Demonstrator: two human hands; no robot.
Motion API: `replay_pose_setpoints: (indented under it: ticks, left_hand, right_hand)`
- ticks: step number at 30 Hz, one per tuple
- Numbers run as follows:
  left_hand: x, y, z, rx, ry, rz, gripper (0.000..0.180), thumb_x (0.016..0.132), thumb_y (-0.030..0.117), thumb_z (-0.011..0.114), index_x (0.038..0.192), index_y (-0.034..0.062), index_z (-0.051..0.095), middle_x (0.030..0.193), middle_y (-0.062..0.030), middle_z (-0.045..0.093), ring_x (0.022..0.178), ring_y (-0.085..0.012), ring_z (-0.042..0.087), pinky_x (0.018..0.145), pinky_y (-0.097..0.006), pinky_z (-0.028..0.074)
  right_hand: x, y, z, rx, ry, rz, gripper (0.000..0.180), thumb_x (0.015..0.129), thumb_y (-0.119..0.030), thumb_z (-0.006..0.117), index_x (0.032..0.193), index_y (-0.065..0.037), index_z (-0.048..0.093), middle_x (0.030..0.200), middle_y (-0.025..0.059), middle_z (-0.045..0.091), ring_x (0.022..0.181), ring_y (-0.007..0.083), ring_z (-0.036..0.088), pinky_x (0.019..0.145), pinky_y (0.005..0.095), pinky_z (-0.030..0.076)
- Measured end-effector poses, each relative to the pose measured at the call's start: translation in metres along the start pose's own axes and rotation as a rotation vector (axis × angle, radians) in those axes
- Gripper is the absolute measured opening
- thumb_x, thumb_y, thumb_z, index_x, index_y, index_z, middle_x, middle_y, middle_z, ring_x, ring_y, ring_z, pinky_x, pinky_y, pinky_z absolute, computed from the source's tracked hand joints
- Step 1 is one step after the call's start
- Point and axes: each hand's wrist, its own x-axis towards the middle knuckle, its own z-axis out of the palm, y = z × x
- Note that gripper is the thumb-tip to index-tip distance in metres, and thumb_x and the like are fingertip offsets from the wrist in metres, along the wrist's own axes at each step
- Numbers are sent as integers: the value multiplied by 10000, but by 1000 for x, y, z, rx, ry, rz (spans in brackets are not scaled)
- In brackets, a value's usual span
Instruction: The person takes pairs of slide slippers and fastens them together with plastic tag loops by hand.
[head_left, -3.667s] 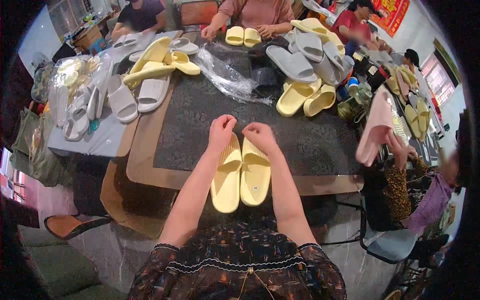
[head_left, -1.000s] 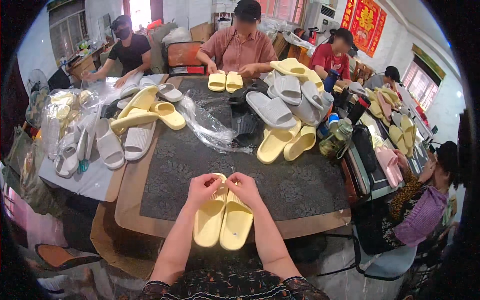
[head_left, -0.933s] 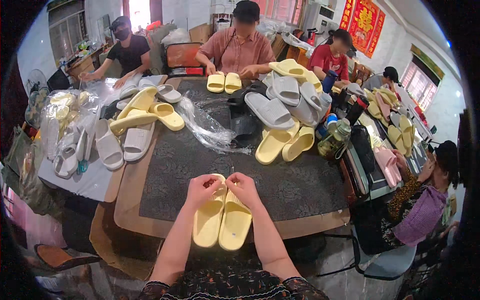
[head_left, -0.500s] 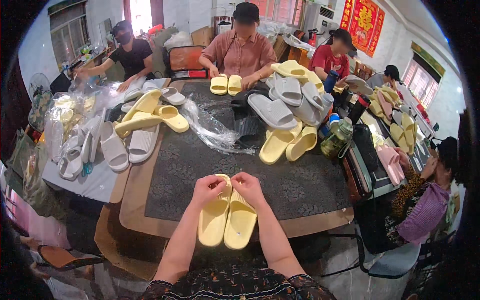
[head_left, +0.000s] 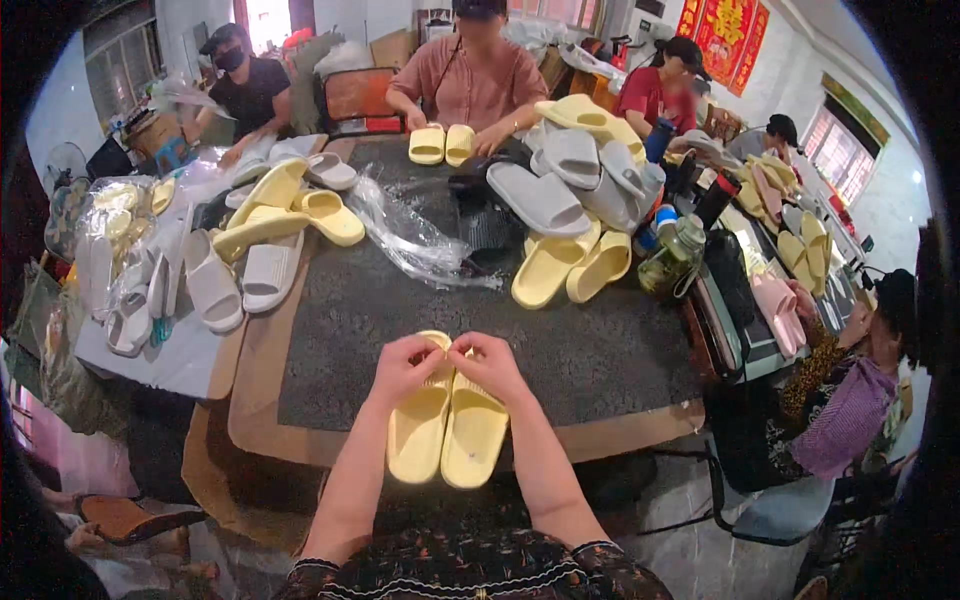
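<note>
A pair of pale yellow ribbed slide slippers, the left slipper [head_left: 415, 445] and the right slipper [head_left: 474, 440], lies side by side at the table's near edge, toes pointing away from me. My left hand [head_left: 405, 368] is over the left slipper's strap with its fingers pinched together. Beside it, my right hand [head_left: 490, 368] makes a similar pinch over the right slipper's strap. The fingertips of both hands nearly meet above the inner sides of the straps. Whatever is between them is too small or hidden to make out.
Grey and yellow slippers pile up at left [head_left: 270, 225] and right [head_left: 565, 200]. Clear plastic bags [head_left: 410, 240] lie mid-table. A green-tinted bottle [head_left: 672, 258] stands right of the pile. Across the table, a person handles yellow slippers [head_left: 440, 145]; other people sit around.
The view has shifted slightly, so the slippers and my hands appear a little higher and further left. My fingertips have come closer together over the straps.
</note>
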Motion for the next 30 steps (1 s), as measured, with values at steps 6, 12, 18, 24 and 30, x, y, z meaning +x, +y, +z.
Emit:
replay_pose_setpoints:
  ticks: [6,12,18,24,30]
  left_hand:
    - [1,-4,2,-58,-19,73,104,766,116,710,817,28,691,735,-56,655,626,-126,604,583,-262,477]
    - [-1,10,-2,1,-82,30,87,757,91,699,816,30,680,724,-32,632,609,-91,571,563,-241,455]
    - [-1,1,-1,-94,-61,-42,127,779,116,704,855,15,687,746,-24,632,619,-66,550,559,-233,441]
    - [1,-3,-2,-101,-60,-39,148,786,135,707,870,14,692,764,-29,648,622,-78,554,565,-245,449]
    - [-3,-4,-3,-72,-77,-83,141,798,122,702,871,2,686,763,-28,644,636,-72,555,572,-241,446]
  right_hand:
    - [5,23,1,22,143,-46,97,824,-106,670,855,-22,633,774,-32,605,701,51,512,645,221,437]
    - [2,6,1,61,109,-5,72,820,-86,666,834,-27,629,779,-32,599,727,43,516,665,208,428]
    - [4,8,0,33,102,5,83,829,-97,654,836,-18,628,769,-26,599,731,51,528,668,218,432]
    - [0,-4,1,0,54,-33,82,827,-95,650,836,-16,629,757,-29,599,716,48,530,654,215,431]
    - [4,10,3,-6,94,51,97,797,-92,669,849,-14,647,750,-11,623,714,60,540,663,229,447]
